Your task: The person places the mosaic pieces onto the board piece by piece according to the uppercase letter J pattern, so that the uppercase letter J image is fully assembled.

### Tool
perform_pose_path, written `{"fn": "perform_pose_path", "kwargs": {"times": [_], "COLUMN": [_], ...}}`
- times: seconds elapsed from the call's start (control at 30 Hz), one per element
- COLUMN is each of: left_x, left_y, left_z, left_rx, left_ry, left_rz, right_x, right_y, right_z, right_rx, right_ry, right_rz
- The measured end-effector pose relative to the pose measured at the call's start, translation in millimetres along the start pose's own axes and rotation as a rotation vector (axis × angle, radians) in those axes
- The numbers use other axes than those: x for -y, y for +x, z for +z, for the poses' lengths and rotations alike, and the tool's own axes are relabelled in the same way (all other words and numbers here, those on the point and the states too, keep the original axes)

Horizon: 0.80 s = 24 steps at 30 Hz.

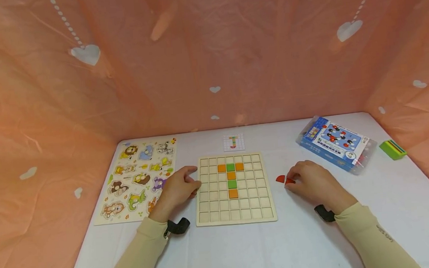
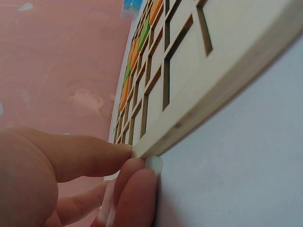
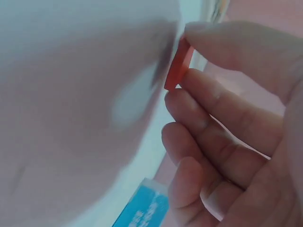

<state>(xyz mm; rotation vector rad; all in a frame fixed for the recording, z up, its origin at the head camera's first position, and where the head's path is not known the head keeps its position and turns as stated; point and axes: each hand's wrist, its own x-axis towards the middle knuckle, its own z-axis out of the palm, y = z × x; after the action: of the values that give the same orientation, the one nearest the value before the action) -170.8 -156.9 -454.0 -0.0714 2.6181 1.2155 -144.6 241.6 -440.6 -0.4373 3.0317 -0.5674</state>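
Observation:
A square wooden grid board (image 1: 216, 208) lies on the table with orange and green square tiles (image 1: 232, 184) forming a T shape in its cells. At the board's left edge, my left hand (image 1: 179, 188) holds the rim between thumb and fingers; the left wrist view shows the fingertips (image 2: 124, 150) against the rim. To the right of the board, my right hand (image 1: 311, 181) pinches a small flat red piece (image 3: 179, 68) between thumb and forefinger. Another red piece with a curved edge (image 1: 280, 179) lies on the table beside those fingertips.
A small pattern card (image 1: 233, 142) lies behind the board. An animal puzzle board (image 1: 128, 185) lies at left, partly under my left hand. At back right are a bagged blue box (image 1: 336, 142) and a green striped block (image 1: 393, 149). Pink cloth (image 1: 213, 59) surrounds the table.

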Motion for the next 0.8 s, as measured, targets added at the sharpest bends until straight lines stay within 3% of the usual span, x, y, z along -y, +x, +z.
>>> {"fn": "perform_pose_path", "kwargs": {"times": [0.33, 0.57, 0.8], "left_x": [0.7, -0.2, -0.8], "left_y": [-0.2, -0.4, -0.9], "left_z": [0.6, 0.9, -0.1], "left_rx": [0.002, -0.005, -0.007], "left_ry": [-0.03, -0.028, -0.013], "left_rz": [-0.01, -0.003, 0.002], "right_x": [51, 92, 115], "right_y": [23, 31, 26], "right_z": [13, 29, 40], "right_rx": [0.078, 0.069, 0.065], "right_ry": [0.041, 0.049, 0.051], "right_rz": [-0.055, -0.198, -0.293]}}
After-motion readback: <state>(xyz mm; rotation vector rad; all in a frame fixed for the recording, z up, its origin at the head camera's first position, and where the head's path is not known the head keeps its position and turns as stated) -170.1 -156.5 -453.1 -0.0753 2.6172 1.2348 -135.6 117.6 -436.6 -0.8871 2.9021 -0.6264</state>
